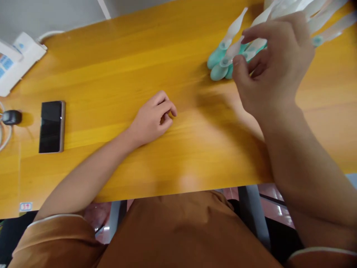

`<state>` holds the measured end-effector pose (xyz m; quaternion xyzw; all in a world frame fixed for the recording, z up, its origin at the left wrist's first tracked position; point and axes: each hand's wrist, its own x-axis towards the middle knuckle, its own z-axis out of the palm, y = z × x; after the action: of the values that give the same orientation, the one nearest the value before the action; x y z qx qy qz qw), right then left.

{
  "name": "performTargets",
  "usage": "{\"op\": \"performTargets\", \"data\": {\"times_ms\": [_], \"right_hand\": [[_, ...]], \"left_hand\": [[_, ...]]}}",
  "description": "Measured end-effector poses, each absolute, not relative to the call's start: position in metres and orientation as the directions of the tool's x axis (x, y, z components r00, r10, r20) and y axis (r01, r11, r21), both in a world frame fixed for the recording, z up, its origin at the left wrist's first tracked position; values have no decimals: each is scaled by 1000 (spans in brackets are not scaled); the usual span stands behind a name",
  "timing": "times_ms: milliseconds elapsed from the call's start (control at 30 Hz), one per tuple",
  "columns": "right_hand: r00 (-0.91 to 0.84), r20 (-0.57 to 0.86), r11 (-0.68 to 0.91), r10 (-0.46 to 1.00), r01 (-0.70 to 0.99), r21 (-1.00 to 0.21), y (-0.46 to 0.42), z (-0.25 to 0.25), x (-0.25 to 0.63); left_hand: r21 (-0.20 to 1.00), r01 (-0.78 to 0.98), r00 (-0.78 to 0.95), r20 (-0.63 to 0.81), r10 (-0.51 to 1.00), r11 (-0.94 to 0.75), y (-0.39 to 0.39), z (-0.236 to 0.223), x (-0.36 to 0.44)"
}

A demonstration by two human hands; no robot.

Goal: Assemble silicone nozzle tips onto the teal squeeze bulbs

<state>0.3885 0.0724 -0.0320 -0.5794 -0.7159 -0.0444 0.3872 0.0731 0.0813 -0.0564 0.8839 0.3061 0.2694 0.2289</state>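
Several bulb syringes (218, 73) with teal rubber bulbs and translucent pointed nozzles lie clustered at the upper right of the table. Over this cluster reaches my right hand (275, 63), its thumb and index finger apart beside one nozzle (233, 50). That hand is open, though its other fingers curl under and are partly hidden. My left hand (153, 117) rests on the wooden table, loosely curled, with a gap between thumb and index finger and nothing in it. More nozzles (325, 16) stick out behind my right hand, where their bulbs are mostly hidden.
A black-screened phone (51, 126) lies on the table (111, 74) at left. Beyond it are a black plug-like piece (11, 117) on a white cable and a white power strip (21, 61). A numbered sticker (26, 206) marks the front edge. Chair armrests flank my lap.
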Motion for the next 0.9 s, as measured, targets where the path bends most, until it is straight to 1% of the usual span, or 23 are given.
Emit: {"op": "performTargets", "data": {"times_ms": [100, 300, 433, 533, 633, 700, 800, 900], "right_hand": [[-29, 622, 337, 783, 859, -385, 71, -31, 389], [12, 610, 329, 792, 833, -445, 70, -32, 380], [18, 598, 319, 801, 833, -452, 68, -32, 376], [14, 604, 357, 797, 796, -489, 62, -29, 370], [37, 610, 417, 792, 696, -585, 55, -25, 360], [53, 564, 432, 824, 585, -686, 50, -23, 352], [59, 413, 365, 909, 366, -856, 46, -24, 339], [-24, 234, 234, 972, 184, -955, 43, -27, 328]], "left_hand": [[568, 418, 677, 325, 660, -709, 81, -56, 74], [587, 425, 683, 292, 670, -689, 81, -56, 74], [582, 425, 686, 292, 666, -694, 81, -56, 74], [586, 424, 690, 285, 666, -690, 81, -56, 74], [585, 428, 696, 273, 664, -689, 80, -54, 73], [605, 419, 698, 262, 666, -677, 79, -51, 72], [661, 363, 703, 269, 658, -657, 78, -48, 70], [724, 275, 717, 284, 637, -633, 78, -46, 70]]}}
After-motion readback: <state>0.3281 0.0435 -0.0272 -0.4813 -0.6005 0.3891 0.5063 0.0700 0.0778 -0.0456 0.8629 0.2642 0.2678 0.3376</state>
